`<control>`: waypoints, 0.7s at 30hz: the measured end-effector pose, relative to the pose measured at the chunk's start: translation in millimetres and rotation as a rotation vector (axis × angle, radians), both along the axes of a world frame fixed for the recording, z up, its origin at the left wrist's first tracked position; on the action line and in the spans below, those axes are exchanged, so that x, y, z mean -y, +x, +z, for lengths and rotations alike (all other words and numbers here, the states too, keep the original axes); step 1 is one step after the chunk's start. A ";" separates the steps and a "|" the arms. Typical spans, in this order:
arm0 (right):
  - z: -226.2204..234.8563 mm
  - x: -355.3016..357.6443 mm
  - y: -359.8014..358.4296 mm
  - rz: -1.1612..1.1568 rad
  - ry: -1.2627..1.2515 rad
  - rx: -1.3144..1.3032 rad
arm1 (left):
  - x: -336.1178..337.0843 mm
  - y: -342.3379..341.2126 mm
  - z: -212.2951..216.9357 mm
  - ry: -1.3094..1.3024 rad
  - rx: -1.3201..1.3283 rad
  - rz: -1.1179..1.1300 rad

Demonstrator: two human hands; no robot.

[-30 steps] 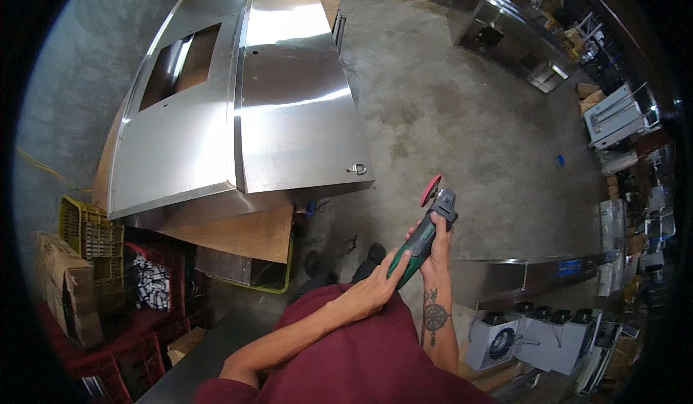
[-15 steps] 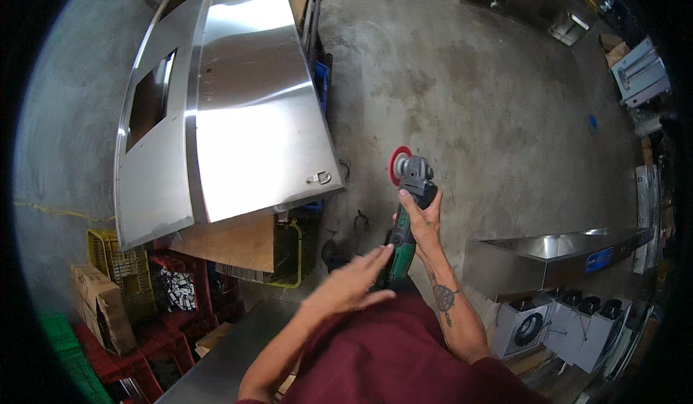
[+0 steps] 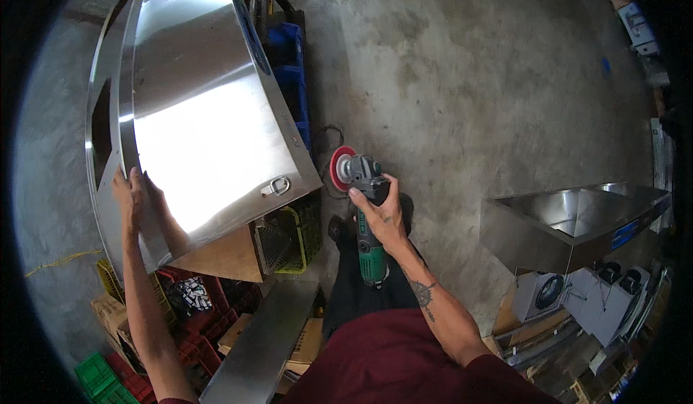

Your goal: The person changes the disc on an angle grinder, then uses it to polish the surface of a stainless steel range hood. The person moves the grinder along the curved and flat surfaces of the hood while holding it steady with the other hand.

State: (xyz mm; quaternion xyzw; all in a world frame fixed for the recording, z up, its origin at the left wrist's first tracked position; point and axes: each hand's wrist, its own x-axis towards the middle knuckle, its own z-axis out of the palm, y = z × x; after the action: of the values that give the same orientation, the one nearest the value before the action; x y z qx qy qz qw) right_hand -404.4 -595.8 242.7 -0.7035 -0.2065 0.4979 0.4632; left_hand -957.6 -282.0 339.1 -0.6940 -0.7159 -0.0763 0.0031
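My right hand (image 3: 384,215) is wrapped round the head end of a green and black angle grinder (image 3: 371,241). The grinder is upright in front of me, its red disc (image 3: 342,168) facing left and touching nothing. Over on the left, my left hand (image 3: 128,196) rests against the ridge of a large stainless steel housing (image 3: 216,126), fingers apart and pointing away from me. The polished panel beside it mirrors the hand. A metal ring latch (image 3: 276,186) sits near the panel's front corner.
Yellow (image 3: 310,234), red (image 3: 206,342) and green crates (image 3: 105,379) stand below the housing, with blue crates (image 3: 292,79) behind it. A steel bench top (image 3: 263,339) lies near my left leg. To the right are a steel sink unit (image 3: 534,238) and white fan units (image 3: 599,306).
My left hand has left the grinder's side and reached out left onto the steel housing. The grinder, still in my right hand, appears further left in view.
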 end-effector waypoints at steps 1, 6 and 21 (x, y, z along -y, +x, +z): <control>-5.3 3.2 -3.0 -0.020 -0.014 0.016 | -4.7 11.9 0.4 0.008 0.003 0.003; -39.9 7.2 -18.6 -0.076 -0.009 -0.021 | -2.3 17.7 9.5 0.048 -0.109 0.010; -40.3 12.9 -20.1 -0.066 0.012 -0.053 | 6.6 24.5 27.2 0.043 -0.139 -0.023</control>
State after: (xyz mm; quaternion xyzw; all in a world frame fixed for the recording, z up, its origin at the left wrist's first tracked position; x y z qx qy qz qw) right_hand -424.5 -608.7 202.4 -0.6938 -0.1738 0.4996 0.4887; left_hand -933.0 -288.5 366.3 -0.7055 -0.7042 -0.0435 0.0668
